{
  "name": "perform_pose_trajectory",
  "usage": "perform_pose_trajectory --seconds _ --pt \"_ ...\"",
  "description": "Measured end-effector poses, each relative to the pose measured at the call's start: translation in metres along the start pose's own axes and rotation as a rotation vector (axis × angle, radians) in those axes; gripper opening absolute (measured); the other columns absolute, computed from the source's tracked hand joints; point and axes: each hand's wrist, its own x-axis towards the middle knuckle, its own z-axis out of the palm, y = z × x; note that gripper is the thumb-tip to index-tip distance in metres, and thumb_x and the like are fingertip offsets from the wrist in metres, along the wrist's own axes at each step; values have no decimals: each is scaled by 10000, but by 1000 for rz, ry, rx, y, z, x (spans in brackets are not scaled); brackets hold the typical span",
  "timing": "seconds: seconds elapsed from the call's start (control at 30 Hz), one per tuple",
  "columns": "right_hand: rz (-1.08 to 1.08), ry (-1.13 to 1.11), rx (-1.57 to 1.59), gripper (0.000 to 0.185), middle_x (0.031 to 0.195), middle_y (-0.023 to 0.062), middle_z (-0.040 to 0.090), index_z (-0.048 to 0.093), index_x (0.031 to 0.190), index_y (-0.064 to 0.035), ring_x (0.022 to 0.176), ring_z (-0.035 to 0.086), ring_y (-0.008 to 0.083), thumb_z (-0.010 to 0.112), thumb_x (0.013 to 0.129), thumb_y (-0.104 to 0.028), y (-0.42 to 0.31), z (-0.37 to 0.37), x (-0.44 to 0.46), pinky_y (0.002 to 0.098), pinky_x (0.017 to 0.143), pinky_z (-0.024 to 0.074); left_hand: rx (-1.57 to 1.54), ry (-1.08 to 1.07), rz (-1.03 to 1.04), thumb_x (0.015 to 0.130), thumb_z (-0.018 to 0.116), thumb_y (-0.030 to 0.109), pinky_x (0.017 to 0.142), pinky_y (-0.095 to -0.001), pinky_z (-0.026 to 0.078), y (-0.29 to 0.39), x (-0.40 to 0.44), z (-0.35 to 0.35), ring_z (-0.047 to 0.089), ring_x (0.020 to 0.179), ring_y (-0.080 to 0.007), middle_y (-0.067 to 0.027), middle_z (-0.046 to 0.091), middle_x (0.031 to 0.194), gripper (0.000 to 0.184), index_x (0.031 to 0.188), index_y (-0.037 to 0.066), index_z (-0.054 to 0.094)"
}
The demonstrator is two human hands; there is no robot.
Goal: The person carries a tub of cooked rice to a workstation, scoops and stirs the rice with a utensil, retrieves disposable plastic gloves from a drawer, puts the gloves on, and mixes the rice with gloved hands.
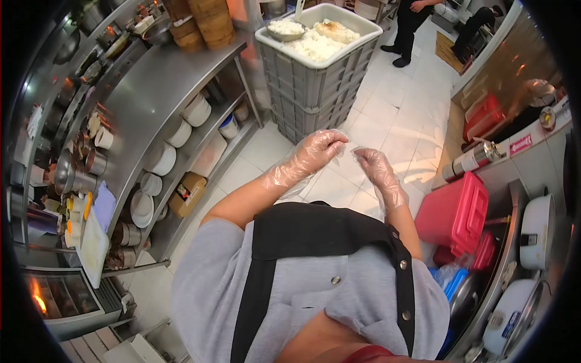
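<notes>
Both hands wear clear, loose plastic gloves and are held up in front of my chest, a short gap apart. My left hand [324, 147] has its fingers curled together, with a bit of clear plastic at the tips. Whether that is the glove itself or a separate piece I cannot make out. My right hand [376, 166] is also closed, fingertips pinched and turned toward the left one. Past them stands a stack of grey crates [315, 91], topped by a white-lined tub [370, 37] of white rice [316, 46]. A metal bowl [285, 36] of rice rests at its left rim.
Along the left runs a steel counter [160, 85] with bamboo steamers [209, 24] and bowls below. A flame [38, 295] burns at lower left. Red lidded bins [451, 212] and rice cookers [537, 233] line the right. Two people stand on the tiled floor [393, 112] beyond.
</notes>
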Motion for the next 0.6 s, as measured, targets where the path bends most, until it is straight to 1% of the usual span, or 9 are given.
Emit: perform_pose_trajectory --seconds 0.03,0.07,0.13,0.17,0.23,0.33,0.47,0.53,0.6 --pt "-15 1 7 229 954 167 654 623 1047 9 884 627 225 546 842 -55 11 -9 16 322 811 473 -27 33 -31 841 562 86 804 -333 466 -3 20 1 608 915 -251 -134 637 954 169 986 36 632" --pt "-70 -62 -4 248 964 182 647 620 1061 -9 898 626 271 556 828 -64 26 -17 31 342 815 478 -15 42 -27 841 562 86 804 -333 466 -6 37 1 608 915 -251 -134 637 954 169 986 36 632" --pt "-167 -172 -88 290 1010 201 632 607 1092 -28 942 612 336 570 809 -85 38 -37 57 377 842 481 29 228 41 818 563 51 835 -344 452 -13 60 1 589 940 -284 -136 625 978 172 978 36 625" --pt "-172 -185 -82 290 1010 201 632 607 1092 -28 942 612 336 570 809 -85 47 -44 71 377 842 481 34 233 29 818 563 51 835 -344 452 -18 72 0 589 940 -284 -136 625 978 172 978 36 625" --pt "-169 -220 -90 293 1046 202 623 605 1099 -28 968 603 342 567 813 -81 65 -55 97 379 859 475 206 432 141 805 562 9 748 -334 475 -29 97 -8 597 837 -272 -124 606 899 164 951 49 624" --pt "-124 -263 -93 307 1075 209 610 598 1116 -29 997 590 346 566 816 -82 69 -72 135 373 870 472 257 540 129 805 556 -3 747 -326 474 -47 132 -27 591 828 -278 -118 596 902 178 964 53 616" --pt "-110 -286 -57 324 1101 214 599 589 1134 -30 1030 580 335 573 814 -68 72 -91 197 365 879 468 270 725 63 811 553 -27 743 -295 476 -85 175 -53 591 827 -215 -100 582 943 211 1005 46 592" --pt "-150 -221 83 328 1102 185 613 580 1142 -9 1039 589 276 580 818 -58 80 -96 233 340 890 459 276 816 34 819 545 -35 744 -273 482 -108 194 -66 585 816 -173 -93 561 999 263 1070 41 549" --pt "-147 -241 126 322 1099 166 619 578 1142 2 1035 585 245 580 826 -59 55 -117 268 331 894 453 285 860 43 818 541 -42 746 -276 484 -139 213 -75 585 810 -174 -97 557 1006 284 1089 42 536"
